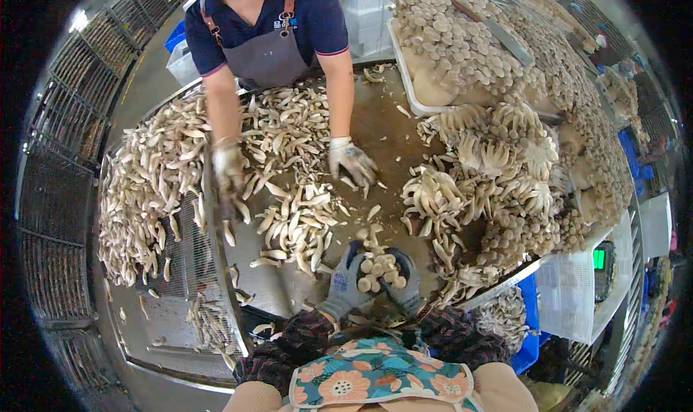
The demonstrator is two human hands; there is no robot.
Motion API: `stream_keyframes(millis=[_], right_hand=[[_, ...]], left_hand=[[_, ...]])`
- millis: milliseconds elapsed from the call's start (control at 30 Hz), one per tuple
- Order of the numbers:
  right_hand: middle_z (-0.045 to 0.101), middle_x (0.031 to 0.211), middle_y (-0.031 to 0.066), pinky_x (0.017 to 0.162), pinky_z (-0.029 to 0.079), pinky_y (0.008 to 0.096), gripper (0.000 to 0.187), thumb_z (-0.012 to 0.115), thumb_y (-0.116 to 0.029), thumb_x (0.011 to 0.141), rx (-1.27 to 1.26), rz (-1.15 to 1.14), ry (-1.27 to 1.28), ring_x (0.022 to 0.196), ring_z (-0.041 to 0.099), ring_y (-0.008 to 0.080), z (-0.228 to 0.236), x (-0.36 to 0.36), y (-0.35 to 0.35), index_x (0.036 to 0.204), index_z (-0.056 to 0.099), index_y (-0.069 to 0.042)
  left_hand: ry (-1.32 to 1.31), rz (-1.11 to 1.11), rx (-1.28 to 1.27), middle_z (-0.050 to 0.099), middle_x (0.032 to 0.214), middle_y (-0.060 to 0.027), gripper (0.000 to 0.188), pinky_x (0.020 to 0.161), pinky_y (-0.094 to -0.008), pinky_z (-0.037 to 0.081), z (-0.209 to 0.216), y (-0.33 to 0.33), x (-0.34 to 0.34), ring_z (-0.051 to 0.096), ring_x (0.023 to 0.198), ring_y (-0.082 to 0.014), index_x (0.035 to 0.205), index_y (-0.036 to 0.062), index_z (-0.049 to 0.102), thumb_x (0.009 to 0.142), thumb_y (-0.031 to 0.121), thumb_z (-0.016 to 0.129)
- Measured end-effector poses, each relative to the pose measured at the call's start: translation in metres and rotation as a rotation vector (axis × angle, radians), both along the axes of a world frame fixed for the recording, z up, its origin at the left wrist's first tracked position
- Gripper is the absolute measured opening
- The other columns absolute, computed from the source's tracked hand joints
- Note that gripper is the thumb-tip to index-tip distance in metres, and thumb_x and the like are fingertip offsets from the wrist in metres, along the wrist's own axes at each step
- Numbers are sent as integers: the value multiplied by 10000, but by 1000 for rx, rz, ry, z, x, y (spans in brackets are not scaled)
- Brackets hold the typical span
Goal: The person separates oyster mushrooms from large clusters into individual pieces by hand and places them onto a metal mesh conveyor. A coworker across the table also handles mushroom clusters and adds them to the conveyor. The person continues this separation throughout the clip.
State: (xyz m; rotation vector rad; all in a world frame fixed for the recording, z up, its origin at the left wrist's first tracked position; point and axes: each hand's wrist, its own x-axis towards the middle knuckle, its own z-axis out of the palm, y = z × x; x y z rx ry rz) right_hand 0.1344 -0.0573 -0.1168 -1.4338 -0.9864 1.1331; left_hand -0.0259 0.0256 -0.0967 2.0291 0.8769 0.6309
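Observation:
Close in front of me, my left hand (348, 285) and my right hand (406, 288), in grey-blue gloves, are closed from both sides around a clump of mushrooms (380, 266). Its round tan caps face me, and a few paler pieces stick out at the far end. Some fingertips are hidden behind the clump. Just left of my left hand lies a pile of loose pale mushrooms (299, 228) on the metal table (375, 134). To the right of my right hand, uncut mushroom clusters (437, 195) lie in a heap.
Across the table a co-worker's white-gloved hands (352, 161) work over loose mushrooms. A mesh tray (191, 239) with a mushroom heap stands left. A white tub (404, 72) of clusters is far right. Nearer right are a blue crate (529, 318) and a scale with a green display (599, 260).

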Motion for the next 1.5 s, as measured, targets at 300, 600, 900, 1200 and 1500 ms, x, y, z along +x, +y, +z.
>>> stream_keyframes(millis=[300, 600, 900, 1200, 1500], right_hand=[[619, 1133, 87, 884, 491, 342, 349, 602, -84, 807, 133, -394, 210, 1030, 597, 203, -6, 129, -50, 1152, 590, -28], [576, 1152, 102, 945, 423, 310, 483, 670, -161, 831, 167, 21, 206, 1062, 541, 164, 91, 24, 59, 1250, 496, 5], [574, 830, 134, 704, 466, 356, 208, 686, -68, 679, 408, -407, -614, 762, 570, 282, 96, -30, 40, 840, 571, -8], [573, 851, 131, 713, 464, 366, 251, 720, -138, 695, 411, -229, -348, 798, 574, 299, 128, -33, 33, 881, 582, -40], [627, 910, 66, 752, 478, 289, 341, 751, -213, 756, 162, -288, -83, 854, 579, 135, 113, -35, 37, 986, 584, -24]], left_hand=[[147, -280, 108, 517, 1254, -200, 454, 998, -421, 408, 42, 15, -50, 512, 1167, -333, 1110, 127, 654, 712, 325, 749], [-1063, -138, -1675, 577, 1210, -86, 403, 962, -370, 448, 81, 5, 8, 585, 1079, -212, 1309, 65, 463, 950, 242, 508], [-916, 379, -931, 584, 1121, -65, 576, 825, -300, 516, 55, 8, 2, 575, 1021, -187, 1261, 60, 466, 745, -78, 684], [-1048, 531, -1030, 612, 998, -40, 464, 689, -276, 527, 63, 1, -11, 612, 885, -178, 1244, 100, 503, 808, 7, 630], [-972, 502, -954, 607, 994, -64, 325, 786, -331, 504, 34, -1, -32, 578, 953, -196, 1105, 35, 582, 786, 20, 643]])
